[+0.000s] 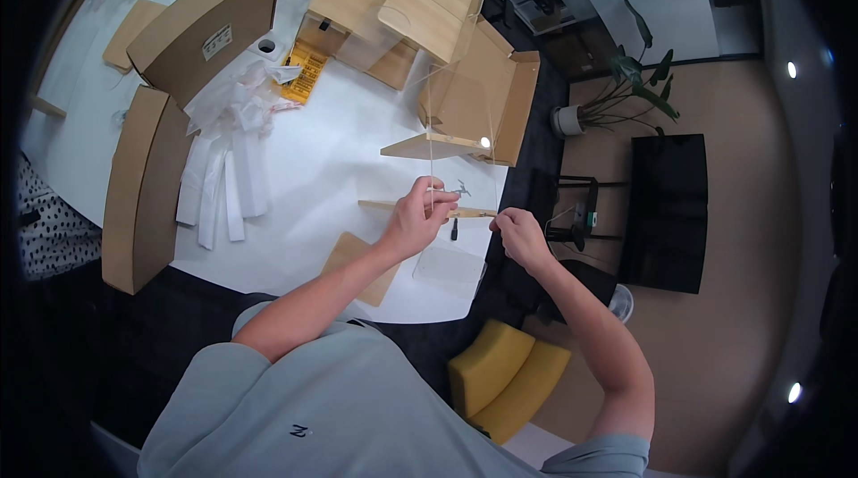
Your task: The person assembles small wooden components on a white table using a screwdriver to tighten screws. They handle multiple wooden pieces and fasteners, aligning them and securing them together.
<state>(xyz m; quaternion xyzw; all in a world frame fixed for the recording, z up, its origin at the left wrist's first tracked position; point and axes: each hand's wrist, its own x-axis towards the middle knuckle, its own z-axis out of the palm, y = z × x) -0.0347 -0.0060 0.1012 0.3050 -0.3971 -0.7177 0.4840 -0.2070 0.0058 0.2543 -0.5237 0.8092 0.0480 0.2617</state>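
A clear plastic panel (460, 112) stands upright in front of me, its thin edges just visible. My left hand (414, 223) is closed, with its thumb and fingers pinching the panel's left edge. Low behind that hand runs a narrow light-wood board (469, 213). At the board's right end my right hand (518, 234) is closed in a pinch; what lies between its fingertips is hidden. Small silvery metal pieces (462, 189) show beside my left fingertips. A dark-handled tool (455, 230), perhaps a screwdriver, lies between my hands.
Around the white table (313, 156) are an open cardboard box (465, 107), wooden-and-clear units (357, 0), a yellow tray (304, 74), white packing strips (223, 174) and tall cardboard (143, 192). A wooden panel (371, 277) lies near me; a yellow chair (505, 380) stands right.
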